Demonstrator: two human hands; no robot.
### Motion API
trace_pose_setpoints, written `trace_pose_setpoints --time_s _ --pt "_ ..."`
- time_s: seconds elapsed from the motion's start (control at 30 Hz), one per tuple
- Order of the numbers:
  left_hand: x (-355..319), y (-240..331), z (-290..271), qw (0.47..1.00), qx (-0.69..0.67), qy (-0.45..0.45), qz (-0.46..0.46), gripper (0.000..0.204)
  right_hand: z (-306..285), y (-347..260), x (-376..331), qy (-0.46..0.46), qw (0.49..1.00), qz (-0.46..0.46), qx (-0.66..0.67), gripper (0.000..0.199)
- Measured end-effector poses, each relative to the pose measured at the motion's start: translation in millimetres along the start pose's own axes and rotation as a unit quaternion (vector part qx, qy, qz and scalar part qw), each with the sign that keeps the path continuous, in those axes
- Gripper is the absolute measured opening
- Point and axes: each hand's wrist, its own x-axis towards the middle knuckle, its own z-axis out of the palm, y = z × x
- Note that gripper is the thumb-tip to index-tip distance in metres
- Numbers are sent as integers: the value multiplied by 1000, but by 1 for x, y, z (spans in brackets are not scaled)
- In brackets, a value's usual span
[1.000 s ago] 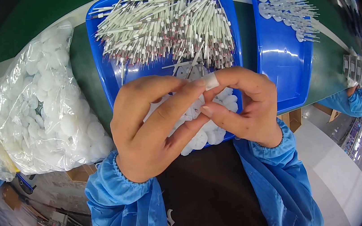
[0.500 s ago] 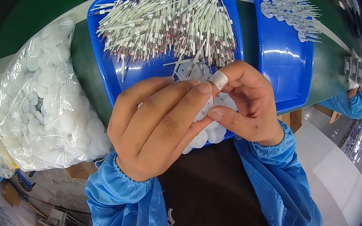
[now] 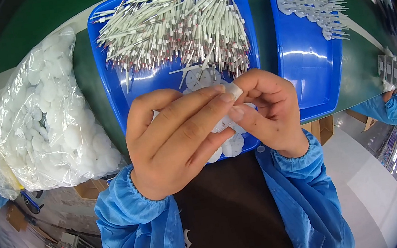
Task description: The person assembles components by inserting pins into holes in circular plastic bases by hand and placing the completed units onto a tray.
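Note:
My left hand [image 3: 174, 132] and my right hand [image 3: 271, 110] meet over the near part of a blue tray [image 3: 108, 93]. Their fingertips press together in a pinch. Whatever lies between them is hidden by the fingers. A white wrap [image 3: 235, 91] goes round my right index finger. Under and behind my hands lie several translucent white discs [image 3: 233, 145] with small holes. Farther back in the same tray is a large heap of thin pale sticks [image 3: 177, 27] with dark and reddish ends.
A clear plastic bag [image 3: 54, 117] full of white discs stands on the left. On the right, a second blue tray [image 3: 312, 78] holds rows of discs with sticks attached [image 3: 310, 6]. Other people in blue sleeves [image 3: 385, 110] are at the far right and far left.
My right thumb has moved up against the left fingertips, and my left thumb now sits a little lower, apart from it. The trays have shifted slightly left in view.

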Motion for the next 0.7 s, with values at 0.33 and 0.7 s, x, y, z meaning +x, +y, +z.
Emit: trace_pose_setpoints --time_s 0.33,0.7 --pt "7 7 16 997 -72 -8 -17 48 -12 3 -12 26 997 -56 -34 20" --pt "25 26 33 993 -93 -73 -17 46 -42 5 -36 100 984 -109 -98 25"
